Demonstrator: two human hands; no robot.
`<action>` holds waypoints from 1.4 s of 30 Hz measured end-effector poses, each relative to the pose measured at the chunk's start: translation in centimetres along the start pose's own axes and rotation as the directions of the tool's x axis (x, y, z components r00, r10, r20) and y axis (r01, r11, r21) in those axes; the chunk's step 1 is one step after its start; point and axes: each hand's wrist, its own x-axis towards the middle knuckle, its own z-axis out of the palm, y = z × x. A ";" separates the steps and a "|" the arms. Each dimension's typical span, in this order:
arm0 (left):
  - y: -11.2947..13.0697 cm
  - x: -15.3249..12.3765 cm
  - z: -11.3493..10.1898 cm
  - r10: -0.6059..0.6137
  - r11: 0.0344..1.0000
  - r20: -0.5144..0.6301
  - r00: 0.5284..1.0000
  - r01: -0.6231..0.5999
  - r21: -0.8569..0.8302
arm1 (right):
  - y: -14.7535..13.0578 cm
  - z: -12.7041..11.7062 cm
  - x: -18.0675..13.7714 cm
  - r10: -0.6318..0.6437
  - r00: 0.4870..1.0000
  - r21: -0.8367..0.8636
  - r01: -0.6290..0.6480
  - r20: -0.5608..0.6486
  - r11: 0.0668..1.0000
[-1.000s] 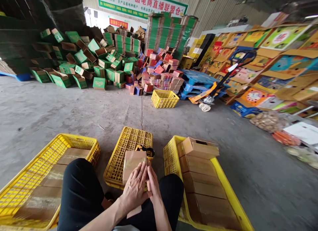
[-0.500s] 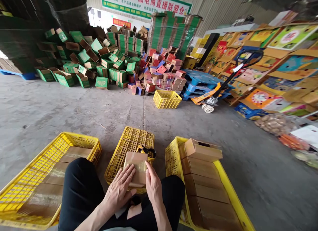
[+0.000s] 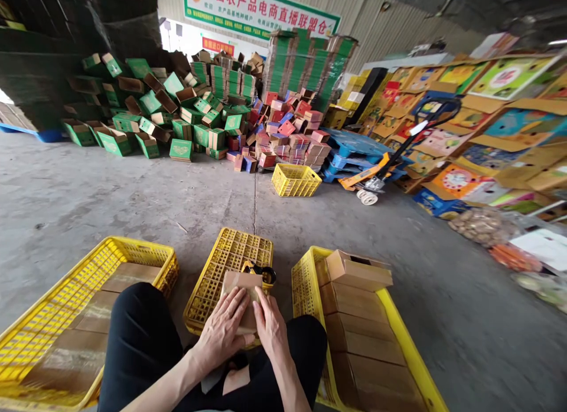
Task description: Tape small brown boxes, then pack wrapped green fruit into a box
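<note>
I sit with black-trousered knees apart over an upturned yellow crate [image 3: 219, 267]. A small brown cardboard box [image 3: 241, 282] lies on it. My left hand [image 3: 224, 329] rests flat on the box with fingers spread. My right hand [image 3: 270, 326] presses on the box's right side, fingers stretched forward. A tape dispenser [image 3: 263, 273] with a black ring sits just beyond the box on the crate.
A yellow crate [image 3: 398, 341] at my right holds several folded brown boxes [image 3: 358, 270]. Another yellow crate [image 3: 146, 249] at my left holds flat taped cardboard. Farther off are piles of green and red cartons [image 3: 177, 111], a yellow basket [image 3: 296, 180], blue pallets and a pallet jack [image 3: 372, 185].
Both hands slid a little forward and toward each other on the box. The box lies flatter under them. The camera tilted slightly.
</note>
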 end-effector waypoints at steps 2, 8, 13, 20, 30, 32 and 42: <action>-0.1 0.7 0.1 0.008 1.000 0.018 1.000 -0.008 -0.017 | 0.0 0.3 -0.2 0.006 0.999 0.041 -0.004 -0.053 0.999; -0.4 1.9 -0.2 0.004 0.999 0.051 0.999 -0.002 -0.046 | 0.2 0.8 -0.2 -0.050 0.989 0.057 0.058 -0.139 0.997; -0.6 2.2 -0.2 0.004 0.999 0.047 0.999 -0.002 -0.032 | 0.7 0.8 0.8 -0.104 0.984 -0.013 0.103 -0.142 0.995; -1.4 1.8 0.4 0.051 0.999 0.027 0.998 -0.051 -0.017 | 0.6 2.2 0.1 -0.119 0.981 -0.181 0.090 -0.154 0.979; -3.7 -1.1 -2.0 -0.037 0.999 0.006 0.999 0.037 0.021 | 0.2 2.3 -0.5 -0.034 0.995 -0.200 0.014 -0.098 0.980; -3.6 -1.8 -2.1 -0.070 0.998 -0.017 0.997 0.070 0.003 | 0.1 2.2 -0.5 -0.044 0.994 -0.223 0.022 -0.096 0.975; -2.8 -2.4 -1.2 -0.172 0.983 -0.101 0.980 0.164 -0.081 | -0.5 2.4 -0.6 -0.133 0.985 -0.253 0.102 -0.111 0.962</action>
